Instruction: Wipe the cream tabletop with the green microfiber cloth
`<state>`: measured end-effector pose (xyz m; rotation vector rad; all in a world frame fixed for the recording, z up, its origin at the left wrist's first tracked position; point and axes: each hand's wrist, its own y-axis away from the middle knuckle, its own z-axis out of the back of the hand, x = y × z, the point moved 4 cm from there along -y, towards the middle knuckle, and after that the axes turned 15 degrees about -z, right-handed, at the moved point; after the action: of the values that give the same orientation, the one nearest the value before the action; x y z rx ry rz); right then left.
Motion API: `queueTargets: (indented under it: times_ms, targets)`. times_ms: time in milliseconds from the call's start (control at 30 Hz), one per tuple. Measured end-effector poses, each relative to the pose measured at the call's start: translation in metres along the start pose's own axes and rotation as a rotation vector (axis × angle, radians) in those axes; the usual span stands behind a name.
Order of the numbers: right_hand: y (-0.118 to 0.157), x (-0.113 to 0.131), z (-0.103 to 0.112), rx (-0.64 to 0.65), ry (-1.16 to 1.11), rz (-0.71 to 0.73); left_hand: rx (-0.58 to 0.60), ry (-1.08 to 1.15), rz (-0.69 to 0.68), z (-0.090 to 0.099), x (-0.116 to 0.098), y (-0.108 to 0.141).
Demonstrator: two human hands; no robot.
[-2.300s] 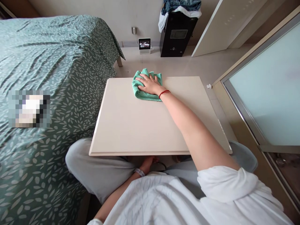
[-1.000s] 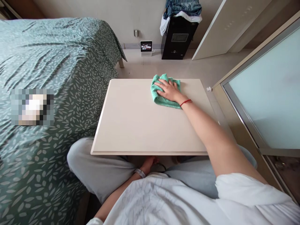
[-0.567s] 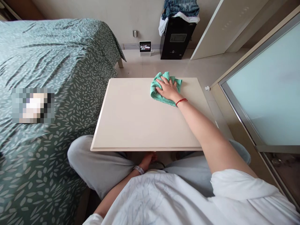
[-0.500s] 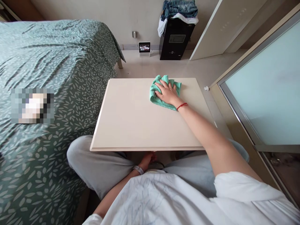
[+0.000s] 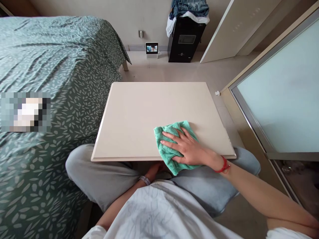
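Note:
A green cloth (image 5: 165,146) lies over the front edge of a small cream table (image 5: 132,122), right of its middle, with one corner hanging below the edge. My right hand (image 5: 186,149) presses flat on the cloth, fingers spread, and a red string bracelet circles the wrist. Below the front edge, between my legs, is my left hand (image 5: 153,171) with a pale band at its wrist. The tabletop and shadow hide most of its fingers, so I cannot make out their shape or anything in them.
A bed with a green leaf-patterned cover (image 5: 74,89) stands close on the left. Beyond the table are a small screen (image 5: 152,49) and a black cabinet (image 5: 185,43) with clothes (image 5: 190,8) on top. On the right is a frosted-glass sliding panel (image 5: 281,89).
My right hand has brought the green cloth from the table's far side toward me, to the front edge. The left hand stays low under the edge. The view has shifted slightly.

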<state>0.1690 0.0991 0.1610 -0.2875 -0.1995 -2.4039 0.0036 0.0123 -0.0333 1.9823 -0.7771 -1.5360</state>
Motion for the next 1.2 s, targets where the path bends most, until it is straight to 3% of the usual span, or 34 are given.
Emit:
queueTargets:
  times_ms: [133,400,500,600,800,1100,1200]
  targets:
    - [-0.036,-0.049,0.017,0.007,-0.006,-0.033,-0.037,0.065,0.034,0.003,0.002,-0.001]
    - [-0.159,-0.163,0.054,-0.12,0.057,-0.456,-0.084,0.073,0.076,0.002,-0.005,0.003]
    - [-0.186,-0.188,0.062,-0.167,0.053,-0.578,-0.082,0.076,0.074,0.001,-0.006,0.005]
    - [-0.194,-0.195,0.064,-0.191,0.046,-0.646,-0.073,0.084,0.062,0.0,-0.008,0.005]
    - [-0.159,-0.165,0.05,-0.192,0.072,-0.629,-0.042,0.088,0.034,0.0,-0.007,0.002]
    - [-0.015,-0.054,0.005,-0.176,0.079,-0.336,-0.026,0.071,0.016,0.001,-0.004,0.002]
    - [0.022,-0.029,-0.002,-0.127,0.079,-0.232,-0.03,0.067,0.024,0.0,-0.004,0.002]
